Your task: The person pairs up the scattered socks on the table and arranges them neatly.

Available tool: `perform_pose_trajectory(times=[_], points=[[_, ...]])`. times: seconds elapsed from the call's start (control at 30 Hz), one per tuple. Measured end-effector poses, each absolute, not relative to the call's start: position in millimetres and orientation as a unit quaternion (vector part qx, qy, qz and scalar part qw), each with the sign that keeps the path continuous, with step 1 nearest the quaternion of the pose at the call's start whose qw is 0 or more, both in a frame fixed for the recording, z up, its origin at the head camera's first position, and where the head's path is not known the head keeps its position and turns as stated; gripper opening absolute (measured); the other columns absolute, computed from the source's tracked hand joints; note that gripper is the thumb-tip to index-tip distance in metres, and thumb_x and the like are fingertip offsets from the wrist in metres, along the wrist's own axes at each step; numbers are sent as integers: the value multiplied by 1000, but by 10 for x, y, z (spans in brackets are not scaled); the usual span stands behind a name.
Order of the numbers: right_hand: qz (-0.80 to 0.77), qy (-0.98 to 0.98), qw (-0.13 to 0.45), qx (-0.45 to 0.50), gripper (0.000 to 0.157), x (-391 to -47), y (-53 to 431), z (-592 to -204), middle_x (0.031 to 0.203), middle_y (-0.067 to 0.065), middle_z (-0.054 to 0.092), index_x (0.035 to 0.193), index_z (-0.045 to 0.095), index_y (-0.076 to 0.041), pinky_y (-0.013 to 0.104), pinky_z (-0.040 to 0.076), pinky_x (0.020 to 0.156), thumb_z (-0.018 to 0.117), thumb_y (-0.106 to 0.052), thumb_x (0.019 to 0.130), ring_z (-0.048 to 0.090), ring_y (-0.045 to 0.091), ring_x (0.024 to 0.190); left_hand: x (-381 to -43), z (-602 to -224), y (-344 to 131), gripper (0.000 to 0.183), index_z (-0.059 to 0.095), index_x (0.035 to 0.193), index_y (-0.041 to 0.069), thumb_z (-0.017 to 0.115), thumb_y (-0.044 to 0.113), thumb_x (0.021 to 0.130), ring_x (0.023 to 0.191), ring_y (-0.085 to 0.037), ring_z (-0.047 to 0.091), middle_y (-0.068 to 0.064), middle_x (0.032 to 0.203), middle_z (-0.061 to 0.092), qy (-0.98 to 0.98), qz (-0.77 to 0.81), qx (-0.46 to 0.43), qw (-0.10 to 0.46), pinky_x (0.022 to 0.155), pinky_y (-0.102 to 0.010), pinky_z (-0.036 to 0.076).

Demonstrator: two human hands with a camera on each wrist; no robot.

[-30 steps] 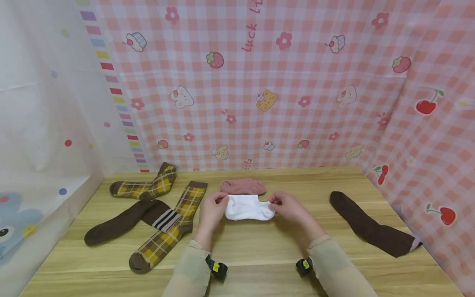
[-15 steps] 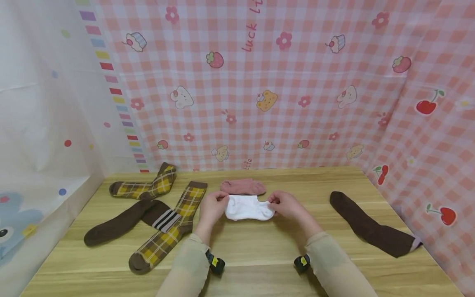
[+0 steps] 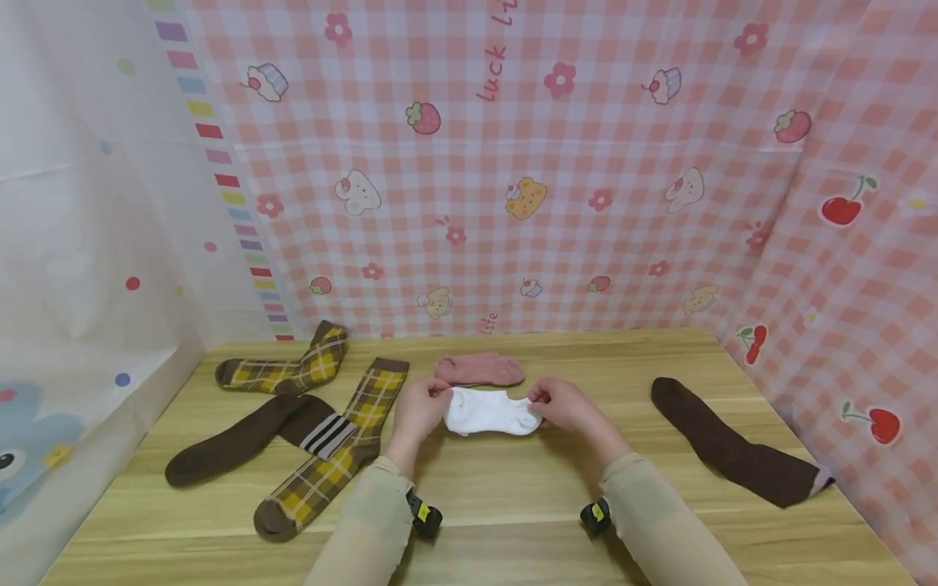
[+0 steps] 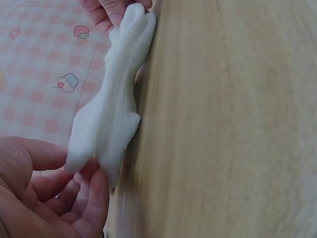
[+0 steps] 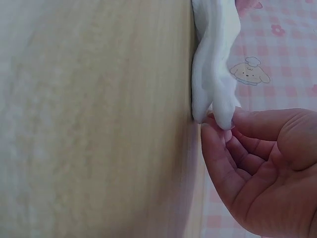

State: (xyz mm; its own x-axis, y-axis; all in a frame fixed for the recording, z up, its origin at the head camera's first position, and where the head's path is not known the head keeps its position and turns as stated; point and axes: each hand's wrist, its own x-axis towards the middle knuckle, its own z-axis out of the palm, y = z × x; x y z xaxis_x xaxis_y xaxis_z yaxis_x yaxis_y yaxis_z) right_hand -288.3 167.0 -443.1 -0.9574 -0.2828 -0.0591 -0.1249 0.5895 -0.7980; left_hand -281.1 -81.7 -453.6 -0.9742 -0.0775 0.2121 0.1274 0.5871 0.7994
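A short white sock (image 3: pixel 489 412) is stretched sideways between both hands, low over the table in front of me. My left hand (image 3: pixel 418 413) pinches its left end between thumb and fingers. At the other end my right hand (image 3: pixel 567 407) pinches the sock the same way. In the left wrist view the white sock (image 4: pixel 111 94) shows two layers lying together, with the left thumb and fingers at the near end. The right wrist view has the right hand (image 5: pixel 267 158) gripping the tip of the sock (image 5: pixel 215 64). A pink sock (image 3: pixel 479 369) lies just behind the white one.
On the left lie two yellow plaid socks, one flat at the back (image 3: pixel 286 370) and one longer (image 3: pixel 315 484), crossed by a dark brown sock (image 3: pixel 227 452) with a striped cuff. Another dark brown sock (image 3: pixel 733 448) lies at the right. Patterned cloth (image 3: pixel 469 163) hangs behind the wooden table (image 3: pixel 506 521).
The white sock's upper edge has dropped slightly and its notch near the right hand looks shallower. Both hands keep their pinch and have barely moved.
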Motion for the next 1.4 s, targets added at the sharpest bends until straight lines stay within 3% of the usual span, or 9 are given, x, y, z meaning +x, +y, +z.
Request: perform_pose_trajectory(times=[0.23,0.4,0.57,0.77,0.9,1.1,1.2,1.4], points=[[-368,919,57,-126,5,-2878,1737,-4383,85,6,63,96,65,-1,35,53,73,64,-3,91,58,18,80,-2758,-4451,-856,26,73,109,1,66,18,91,84,-23,63,-7,92,70,-907,-415,6,78,75,-39,52],[-321,933,20,-159,8,-2830,1763,-4296,88,4,64,98,67,-3,40,51,80,66,-7,91,59,19,84,-2656,-4356,-842,28,73,114,6,66,22,93,93,-27,66,-7,103,71,-939,-328,-28,99,79,-45,53],[-296,929,-4,-222,16,-2737,1719,-4234,98,9,69,105,69,2,44,53,87,68,-6,91,65,25,94,-2493,-4313,-794,21,74,103,5,70,20,89,92,-30,66,-11,99,70,-956,-231,-115,142,77,-45,54],[-247,926,-30,-283,22,-2601,1664,-4195,108,15,70,112,69,2,48,51,91,68,-6,92,65,32,102,-2313,-4354,-730,12,70,93,9,72,19,87,87,-29,65,-10,98,68,-958,-155,-188,149,71,-44,54],[-204,918,-53,-337,27,-2533,1642,-4212,112,18,68,115,67,5,49,49,94,69,-1,89,64,36,107,-2229,-4393,-718,21,70,102,7,74,19,85,104,-36,63,-18,116,66,-956,-113,-224,152,85,-48,54],[-173,907,-49,-380,39,-2456,1589,-4287,120,24,64,122,62,8,49,47,99,72,0,86,61,38,113,-2214,-4423,-702,47,64,127,2,73,26,87,130,-39,48,-23,139,52,-953,-50,-269,129,109,-45,38],[-171,909,-34,-379,44,-2415,1544,-4304,129,28,58,128,58,9,52,43,103,71,-3,88,56,42,119,-2220,-4424,-689,57,58,135,1,71,33,90,135,-38,43,-24,145,46,-951,-22,-290,105,113,-44,34],[-160,916,12,-368,49,-2345,1476,-4303,140,32,47,135,52,10,56,33,110,67,-8,93,44,46,131,-2216,-4425,-678,70,51,142,-1,69,43,90,139,-38,36,-24,152,38,-953,-8,-302,33,111,-45,36]])
